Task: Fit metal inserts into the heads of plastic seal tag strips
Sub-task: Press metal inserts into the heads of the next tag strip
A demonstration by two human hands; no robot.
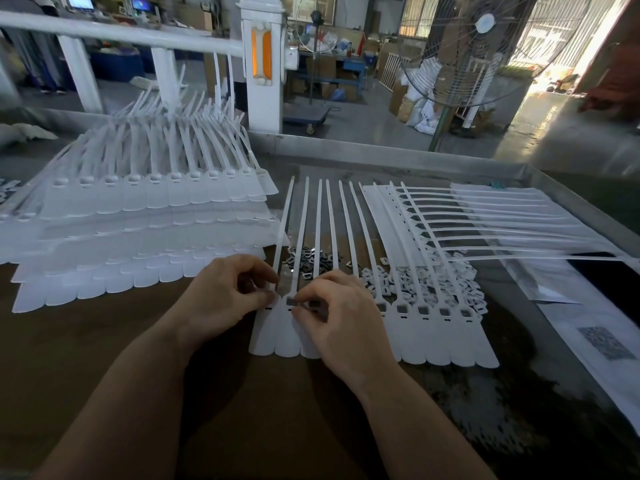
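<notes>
Working at the middle of the frame, both hands hover over one row of joined seal tag strips (pixel 374 327) lying flat on the dark counter (pixel 104 358), tails pointing away toward the top of the frame and the flat tag ends toward the person, which puts the heads in a line within easy reach. The left hand (pixel 225 296) has its fingers (pixel 266 271) curled, thumb and forefinger pinched at the head of the leftmost strip; whether a metal insert is between them I cannot tell, though the grip looks meant to steady the strip. The right hand (pixel 332 317) is likewise curled, its fingertips pinching at the head next to it, where a small dark metal insert (pixel 294 301) shows in the socket, so I judge it is being seated. To the right along the row, several heads already show dark squares in their sockets, suggesting filling runs toward the left end. Just beyond the hands, under the tails, lies a heap of loose metal inserts (pixel 311 259), kept near for quick picking, and to its right a heap of small white plastic pieces (pixel 433 282). At the left of the frame a tall stack of strip sheets (pixel 145 220) is fanned out, and at the upper right another sheet of strips (pixel 485 216) lies turned sideways. A large fan (pixel 485 46) stands behind the counter.
</notes>
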